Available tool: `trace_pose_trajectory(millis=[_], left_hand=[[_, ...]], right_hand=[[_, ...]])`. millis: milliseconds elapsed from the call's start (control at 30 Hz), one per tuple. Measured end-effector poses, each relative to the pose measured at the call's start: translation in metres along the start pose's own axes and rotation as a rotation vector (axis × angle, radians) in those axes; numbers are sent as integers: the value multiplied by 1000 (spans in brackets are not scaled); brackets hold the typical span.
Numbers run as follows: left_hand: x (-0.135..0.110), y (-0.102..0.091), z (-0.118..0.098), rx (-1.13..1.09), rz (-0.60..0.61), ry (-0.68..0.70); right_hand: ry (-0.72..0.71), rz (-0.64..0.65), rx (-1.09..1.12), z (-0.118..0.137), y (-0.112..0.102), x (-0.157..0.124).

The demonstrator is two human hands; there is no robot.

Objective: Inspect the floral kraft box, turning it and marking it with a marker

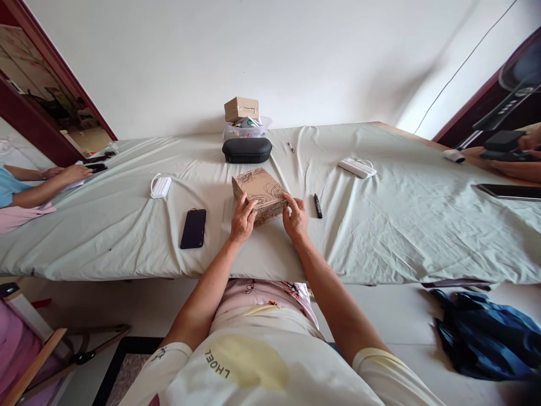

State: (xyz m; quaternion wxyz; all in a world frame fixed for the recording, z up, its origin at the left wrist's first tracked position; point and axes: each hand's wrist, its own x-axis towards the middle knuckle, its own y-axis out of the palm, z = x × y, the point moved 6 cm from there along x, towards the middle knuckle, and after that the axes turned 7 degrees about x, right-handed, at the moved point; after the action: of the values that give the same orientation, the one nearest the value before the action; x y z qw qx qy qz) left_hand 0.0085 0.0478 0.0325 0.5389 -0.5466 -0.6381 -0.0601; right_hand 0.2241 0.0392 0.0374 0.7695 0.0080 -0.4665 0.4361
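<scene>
A brown cardboard box with dark scribbled lines on its top and front lies tilted at an angle before me on the cloth. My left hand grips its near left corner, thumb and fingers against the edge. At the near right corner, my right hand pinches the box between thumb and fingers. Just right of that hand lies a black marker. A dark smartphone rests to the left of my left hand. Behind the box sits a black zip case.
White power banks lie at left and right on the green tablecloth. At the back, a small carton tops a clear plastic bin. A small pen-like object lies nearby. Other people's hands show at both table ends.
</scene>
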Motion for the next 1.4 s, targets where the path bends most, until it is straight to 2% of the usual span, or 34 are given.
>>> trace_pose_trajectory(millis=[333,467,667,800,933,1133,1300,1400], left_hand=[[-5,12,14,4,109,-155],[-6,15,14,94,164,-184],[-15,25,30,305,259,-350],[-19,30,36,309,209,-294],[-19,27,42,231,170,-299],[-10,5,35,73,-52,-273],[-6,-10,23,75,-167,-240],[-4,-14,17,58,-166,-201]], right_hand=[[43,89,-13,-3,11,-3],[66,140,-11,-5,14,-4],[135,204,-8,-9,18,-6],[119,197,10,-10,17,-5],[88,178,111,-12,18,-4],[164,167,387,-12,23,-3],[267,198,328,-12,18,-4],[288,259,267,-11,16,-4]])
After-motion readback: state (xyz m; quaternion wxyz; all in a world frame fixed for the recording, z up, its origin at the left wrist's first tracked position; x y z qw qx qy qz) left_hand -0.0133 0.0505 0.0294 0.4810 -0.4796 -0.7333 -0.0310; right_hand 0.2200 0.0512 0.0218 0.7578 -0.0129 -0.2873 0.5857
